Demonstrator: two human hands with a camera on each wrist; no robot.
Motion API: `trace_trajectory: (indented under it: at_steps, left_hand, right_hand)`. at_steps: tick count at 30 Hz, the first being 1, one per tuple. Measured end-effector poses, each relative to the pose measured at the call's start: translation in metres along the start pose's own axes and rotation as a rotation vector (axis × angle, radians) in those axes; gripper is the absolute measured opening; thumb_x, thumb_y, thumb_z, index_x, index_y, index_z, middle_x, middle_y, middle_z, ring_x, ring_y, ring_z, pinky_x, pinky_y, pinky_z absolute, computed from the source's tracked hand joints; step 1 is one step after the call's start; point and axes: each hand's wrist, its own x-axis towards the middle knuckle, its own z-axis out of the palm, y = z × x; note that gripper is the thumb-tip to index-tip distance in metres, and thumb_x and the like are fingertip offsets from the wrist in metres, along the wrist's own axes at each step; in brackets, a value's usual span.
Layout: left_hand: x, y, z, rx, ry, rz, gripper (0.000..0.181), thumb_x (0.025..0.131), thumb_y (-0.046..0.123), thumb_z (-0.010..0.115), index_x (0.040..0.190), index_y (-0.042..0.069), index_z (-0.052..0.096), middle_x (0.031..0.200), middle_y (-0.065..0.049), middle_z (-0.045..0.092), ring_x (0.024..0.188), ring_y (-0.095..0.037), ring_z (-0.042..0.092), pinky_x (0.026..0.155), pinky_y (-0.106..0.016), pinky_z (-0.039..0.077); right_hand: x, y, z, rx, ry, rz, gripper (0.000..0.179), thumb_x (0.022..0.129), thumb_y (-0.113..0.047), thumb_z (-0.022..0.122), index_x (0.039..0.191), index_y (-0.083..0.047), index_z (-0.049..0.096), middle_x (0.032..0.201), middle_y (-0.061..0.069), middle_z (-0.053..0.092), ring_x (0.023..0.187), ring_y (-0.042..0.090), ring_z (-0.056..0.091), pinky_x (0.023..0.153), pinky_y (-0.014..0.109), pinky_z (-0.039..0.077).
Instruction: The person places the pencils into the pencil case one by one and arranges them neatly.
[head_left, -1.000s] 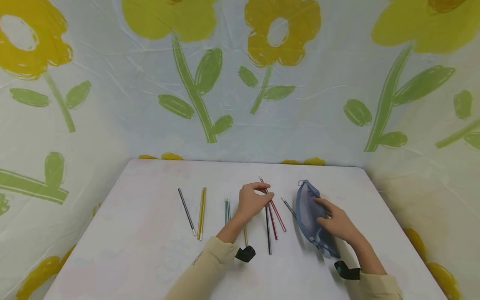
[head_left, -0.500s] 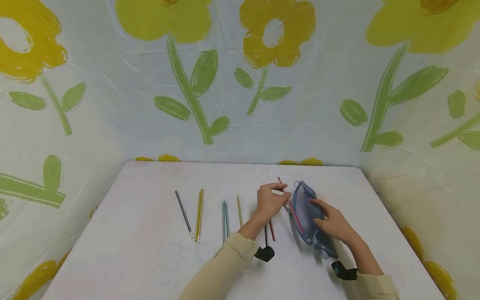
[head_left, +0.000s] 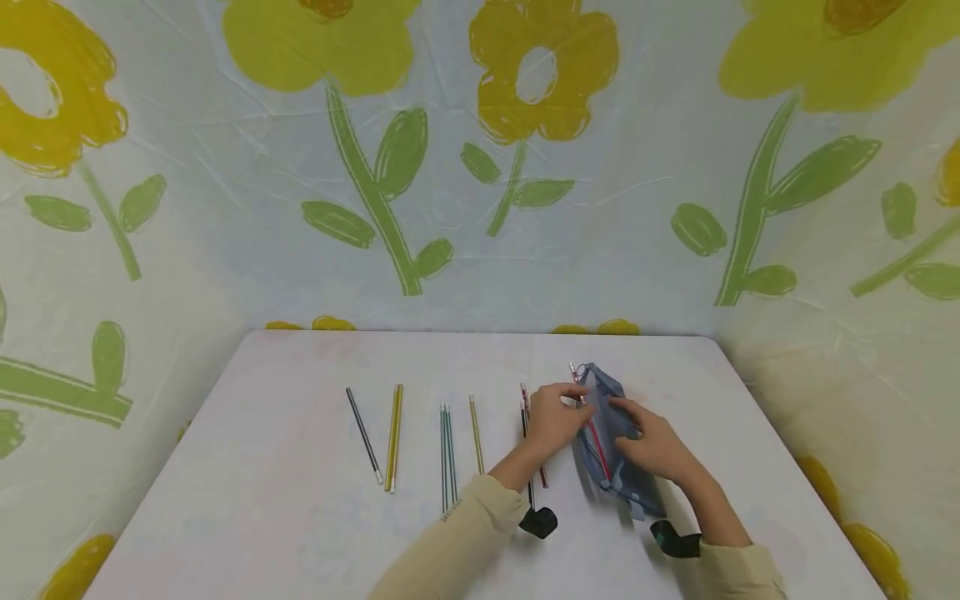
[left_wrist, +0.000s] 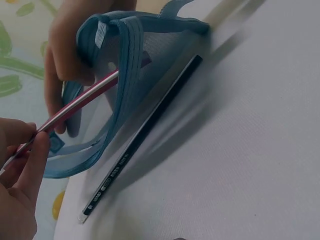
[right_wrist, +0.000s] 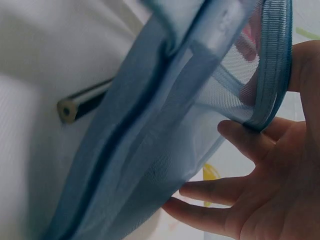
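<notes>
My left hand [head_left: 555, 423] pinches a red pencil [left_wrist: 82, 101] between thumb and fingers near its upper end. The pencil's lower part slants into the mouth of a blue mesh pencil case [head_left: 632, 482]. My right hand [head_left: 656, 442] grips the case by its zipped rim and keeps the mouth apart. In the right wrist view, several of its fingers [right_wrist: 212, 192] lie along the mesh outside. A black pencil [left_wrist: 145, 131] lies on the table beside the case; in the right wrist view its end [right_wrist: 67, 110] pokes out past the case's side.
To the left on the white table [head_left: 285, 500] lie a dark pencil [head_left: 363, 435], yellow pencils [head_left: 393, 437], green pencils [head_left: 447, 458] and a gold pencil [head_left: 476, 433]. Red and black pencils [head_left: 523, 410] are partly covered by my left arm. Flowered cloth [head_left: 600, 250] hangs behind the table.
My left hand has carried the red pencil rightward from the pencils in the middle to the pencil case, and its lower part is now inside. My right hand stays on the case.
</notes>
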Motion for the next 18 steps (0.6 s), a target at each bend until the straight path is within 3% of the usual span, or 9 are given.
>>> trace_trajectory:
  at_steps: [7,11,14,18]
  left_hand:
    - [0.003,-0.004,0.005,0.109,-0.07,0.05,0.025,0.084,0.006,0.075,0.109,0.006,0.074,0.103,-0.008,0.069,0.054,0.001,0.061,0.049,-0.018,0.049]
    - [0.005,-0.002,0.005,0.195,-0.108,0.038,0.023,0.084,0.01,0.076,0.107,0.007,0.075,0.083,-0.002,0.072,0.048,0.001,0.059,0.046,-0.016,0.046]
    - [0.008,-0.002,0.004,0.282,-0.135,0.056,0.018,0.086,0.013,0.075,0.103,0.01,0.077,0.065,0.006,0.066,0.045,0.0,0.056,0.043,-0.017,0.042]
    - [0.012,-0.001,0.006,0.429,-0.155,0.103,0.012,0.088,0.019,0.073,0.098,0.016,0.079,0.081,0.01,0.069,0.06,-0.004,0.054,0.051,-0.018,0.041]
  right_hand:
    - [0.002,-0.008,-0.001,-0.014,-0.018,0.019,0.061,0.083,-0.005,0.06,0.14,0.004,0.043,0.14,0.033,0.042,0.125,0.055,0.041,0.092,0.067,0.04]
    - [0.003,-0.006,-0.002,-0.028,-0.018,0.024,0.061,0.083,-0.006,0.061,0.141,0.002,0.044,0.14,0.032,0.042,0.123,0.054,0.043,0.091,0.066,0.042]
    - [0.004,-0.004,-0.003,-0.03,-0.024,0.026,0.061,0.083,-0.007,0.061,0.14,0.002,0.044,0.141,0.031,0.042,0.123,0.054,0.044,0.091,0.065,0.042]
    - [0.004,-0.004,-0.004,-0.01,-0.023,0.004,0.061,0.082,-0.006,0.061,0.14,0.002,0.045,0.14,0.032,0.043,0.122,0.054,0.044,0.09,0.065,0.043]
